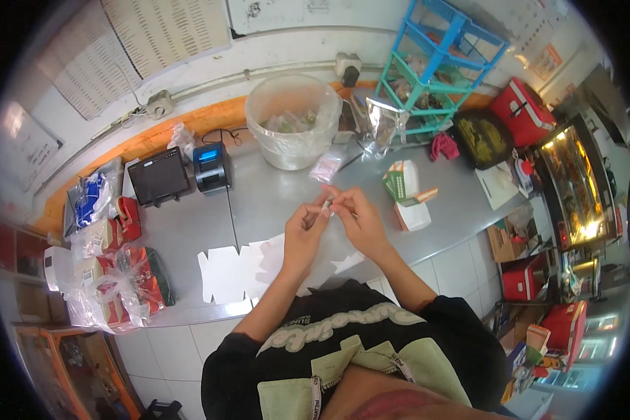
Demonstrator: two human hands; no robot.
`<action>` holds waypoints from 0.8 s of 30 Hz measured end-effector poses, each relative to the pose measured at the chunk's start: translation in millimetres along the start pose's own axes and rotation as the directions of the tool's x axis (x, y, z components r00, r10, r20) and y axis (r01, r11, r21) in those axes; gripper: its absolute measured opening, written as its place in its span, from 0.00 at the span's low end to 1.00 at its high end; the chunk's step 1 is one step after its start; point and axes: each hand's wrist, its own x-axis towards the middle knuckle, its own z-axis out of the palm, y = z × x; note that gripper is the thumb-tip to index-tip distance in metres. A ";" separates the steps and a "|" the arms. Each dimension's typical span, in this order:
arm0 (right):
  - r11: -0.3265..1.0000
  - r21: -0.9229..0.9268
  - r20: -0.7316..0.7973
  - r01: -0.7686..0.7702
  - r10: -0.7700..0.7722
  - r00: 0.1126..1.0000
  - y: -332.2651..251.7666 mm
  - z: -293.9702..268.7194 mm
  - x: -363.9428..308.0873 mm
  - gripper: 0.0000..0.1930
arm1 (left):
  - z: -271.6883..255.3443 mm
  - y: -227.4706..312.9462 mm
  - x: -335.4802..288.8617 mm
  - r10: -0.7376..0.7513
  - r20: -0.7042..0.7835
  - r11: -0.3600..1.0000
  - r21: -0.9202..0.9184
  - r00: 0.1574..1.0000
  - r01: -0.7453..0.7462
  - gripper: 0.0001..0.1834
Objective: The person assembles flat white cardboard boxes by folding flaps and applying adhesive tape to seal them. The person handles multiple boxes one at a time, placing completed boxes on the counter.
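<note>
My left hand and my right hand meet over the middle of the steel table. Fingertips of both are pinched together on a small whitish piece, too small to name. Just beyond them lies a clear packet with pinkish contents. To the right stands a paper food box, white inside with green and orange outside, its flaps up. Flat white box blanks lie at the table's near edge, partly hidden by my left forearm.
A lined white bucket stands at the back, with a black tablet and small printer to its left. Plastic-wrapped red packs fill the left end. Right of the bucket are a silver pouch and blue-green rack.
</note>
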 end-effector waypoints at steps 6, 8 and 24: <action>0.945 0.319 0.019 -0.070 0.068 0.998 8.3 21.2 8.8 0.11 | -19.4 -10.9 -2.4 0.450 0.078 0.631 0.677 0.890 -0.378 0.09; 0.957 0.231 0.138 -0.177 0.148 0.979 4.9 12.1 10.2 0.13 | -40.7 -2.5 3.9 0.490 0.019 0.560 0.759 0.871 -0.332 0.11; 0.791 -0.574 0.122 0.209 -0.170 0.978 22.6 55.6 17.4 0.33 | -27.9 -26.3 1.1 0.311 -0.216 0.824 0.546 0.925 -0.149 0.20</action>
